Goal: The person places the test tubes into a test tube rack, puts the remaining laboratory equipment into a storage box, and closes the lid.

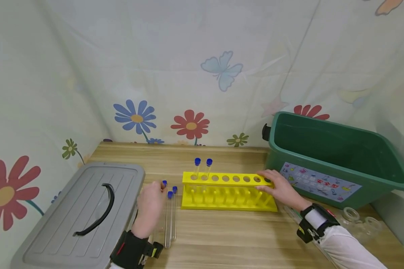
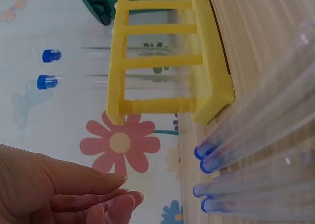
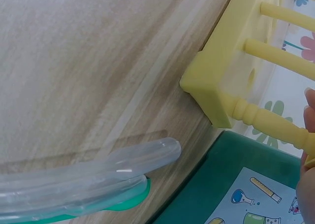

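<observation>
A yellow test tube rack stands on the wooden table. Two blue-capped test tubes are upright in its leftmost holes. The right hand grips the rack's right end; only part of its fingers shows in the right wrist view. Over the table, left of the rack, the left hand is above several lying test tubes with blue caps. In the left wrist view its thumb and fingertips come close together with nothing visible between them. Those lying tubes appear at that view's right, apart from the fingers.
A grey lid with a black handle lies at the left. At the right stands a green bin with a printed label. Glass bottles and clear tubular pieces are near the right forearm. A flowered curtain hangs behind.
</observation>
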Motion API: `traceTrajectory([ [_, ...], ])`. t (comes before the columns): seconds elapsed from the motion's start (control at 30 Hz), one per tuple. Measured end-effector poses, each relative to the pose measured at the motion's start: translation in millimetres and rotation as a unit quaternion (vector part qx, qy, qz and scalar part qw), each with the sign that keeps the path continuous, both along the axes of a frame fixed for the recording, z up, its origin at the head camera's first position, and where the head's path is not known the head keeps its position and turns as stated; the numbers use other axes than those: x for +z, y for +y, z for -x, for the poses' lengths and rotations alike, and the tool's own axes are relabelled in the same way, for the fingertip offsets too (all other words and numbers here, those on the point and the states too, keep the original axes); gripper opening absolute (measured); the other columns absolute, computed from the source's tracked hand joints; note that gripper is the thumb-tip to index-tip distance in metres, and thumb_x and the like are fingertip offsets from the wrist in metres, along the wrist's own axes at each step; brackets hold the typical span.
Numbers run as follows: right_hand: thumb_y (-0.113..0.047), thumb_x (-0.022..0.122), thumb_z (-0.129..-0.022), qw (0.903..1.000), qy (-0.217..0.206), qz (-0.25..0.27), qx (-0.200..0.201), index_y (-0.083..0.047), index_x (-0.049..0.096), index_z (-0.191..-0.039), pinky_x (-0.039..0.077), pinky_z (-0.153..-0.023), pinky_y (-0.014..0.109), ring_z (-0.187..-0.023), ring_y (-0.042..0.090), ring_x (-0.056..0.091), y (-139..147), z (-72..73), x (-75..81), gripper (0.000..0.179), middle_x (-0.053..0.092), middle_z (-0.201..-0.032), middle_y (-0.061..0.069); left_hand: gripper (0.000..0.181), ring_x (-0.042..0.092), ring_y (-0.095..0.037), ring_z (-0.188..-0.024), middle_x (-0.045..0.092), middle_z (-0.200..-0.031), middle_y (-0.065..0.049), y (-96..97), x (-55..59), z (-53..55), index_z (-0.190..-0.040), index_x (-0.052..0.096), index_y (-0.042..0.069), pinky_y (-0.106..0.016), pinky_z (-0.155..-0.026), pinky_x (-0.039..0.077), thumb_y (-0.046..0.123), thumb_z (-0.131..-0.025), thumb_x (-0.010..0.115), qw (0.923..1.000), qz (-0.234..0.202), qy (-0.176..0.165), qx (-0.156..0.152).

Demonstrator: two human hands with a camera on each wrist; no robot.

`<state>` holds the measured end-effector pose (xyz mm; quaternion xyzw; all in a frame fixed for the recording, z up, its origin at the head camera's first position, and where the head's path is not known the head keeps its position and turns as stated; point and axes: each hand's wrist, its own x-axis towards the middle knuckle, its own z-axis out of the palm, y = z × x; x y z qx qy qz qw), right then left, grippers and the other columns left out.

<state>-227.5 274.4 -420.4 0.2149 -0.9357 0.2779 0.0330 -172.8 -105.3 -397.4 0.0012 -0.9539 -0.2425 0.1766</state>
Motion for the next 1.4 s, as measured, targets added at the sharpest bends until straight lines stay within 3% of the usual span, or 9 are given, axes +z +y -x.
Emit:
traceTrajectory([
  [0.23, -0.037, 0.06, -0.084, 1.0, 0.002, -0.002, 0.002, -0.002, 0.051, -0.125, 0.033, -0.088, 0.055, -0.107, 0.033, 0.042, 0.1, -0.1, 1.1, 0.054, 0.05, -0.12, 0.015, 0.022, 0.042, -0.014, -0.045, 0.048, -0.055, -0.005, -20.8, -14.6, 0.8, -0.059, 0.052, 0.003, -0.027, -0.038, 0.035, -0.002, -0.074, 0.068, 0.9997, 0.004, -0.02, 0.009],
  [0.43, -0.037, 0.06, -0.084, 1.0, -0.001, -0.001, 0.001, -0.002, 0.05, -0.125, 0.032, -0.089, 0.056, -0.108, 0.034, 0.041, -1.1, -0.3, 2.9, 0.055, 0.049, -0.121, 0.017, 0.038, 0.036, -0.012, -0.042, 0.041, -0.049, -0.001, -26.3, -24.2, 4.3, -0.05, 0.041, 0.008, -0.023, -0.036, 0.029, 0.001, -0.075, 0.069, 0.998, 0.007, -0.062, 0.009],
  [0.53, -0.036, 0.06, -0.084, 1.0, -0.002, -0.001, 0.001, -0.001, 0.05, -0.125, 0.032, -0.089, 0.056, -0.107, 0.034, 0.042, -1.5, -0.3, 3.4, 0.055, 0.049, -0.12, 0.016, 0.035, 0.037, -0.011, -0.042, 0.042, -0.05, 0.0, -28.6, -28.0, 7.0, -0.051, 0.044, 0.007, -0.023, -0.036, 0.03, 0.004, -0.075, 0.071, 0.9968, 0.007, -0.08, 0.009],
  [0.67, -0.037, 0.06, -0.084, 1.0, -0.002, -0.001, 0.0, -0.001, 0.05, -0.125, 0.033, -0.089, 0.056, -0.106, 0.033, 0.042, -1.6, 0.4, 3.0, 0.055, 0.05, -0.119, 0.016, 0.03, 0.039, -0.012, -0.043, 0.045, -0.052, -0.001, -31.4, -30.0, 8.9, -0.054, 0.048, 0.005, -0.023, -0.037, 0.031, 0.004, -0.075, 0.07, 0.9949, 0.002, -0.101, 0.01],
  [0.9, -0.037, 0.06, -0.084, 1.0, -0.002, -0.005, -0.001, -0.001, 0.05, -0.125, 0.032, -0.089, 0.056, -0.107, 0.034, 0.042, -2.1, 0.3, 2.8, 0.055, 0.049, -0.12, 0.017, 0.044, 0.029, -0.01, -0.041, 0.029, -0.048, 0.003, -33.2, -32.1, 11.4, -0.05, 0.034, 0.011, -0.021, -0.038, 0.023, 0.006, -0.078, 0.068, 0.9929, -0.011, -0.118, 0.012],
  [1.13, -0.036, 0.06, -0.085, 1.0, 0.002, -0.004, 0.002, 0.0, 0.05, -0.125, 0.033, -0.089, 0.055, -0.106, 0.033, 0.043, -2.0, -0.6, 2.9, 0.055, 0.05, -0.119, 0.016, 0.041, 0.032, -0.011, -0.043, 0.032, -0.049, 0.003, -35.5, -34.4, 14.9, -0.05, 0.037, 0.011, -0.022, -0.038, 0.026, 0.008, -0.075, 0.069, 0.9875, -0.03, -0.154, 0.015],
  [1.4, -0.037, 0.06, -0.084, 1.0, -0.001, -0.004, -0.003, -0.001, 0.051, -0.124, 0.034, -0.088, 0.055, -0.105, 0.032, 0.043, -0.9, -0.8, 1.7, 0.055, 0.05, -0.119, 0.016, 0.04, 0.032, -0.011, -0.043, 0.031, -0.05, 0.002, -38.2, -34.5, 17.7, -0.051, 0.032, 0.012, -0.021, -0.037, 0.024, 0.003, -0.074, 0.063, 0.9883, -0.037, -0.148, 0.003],
])
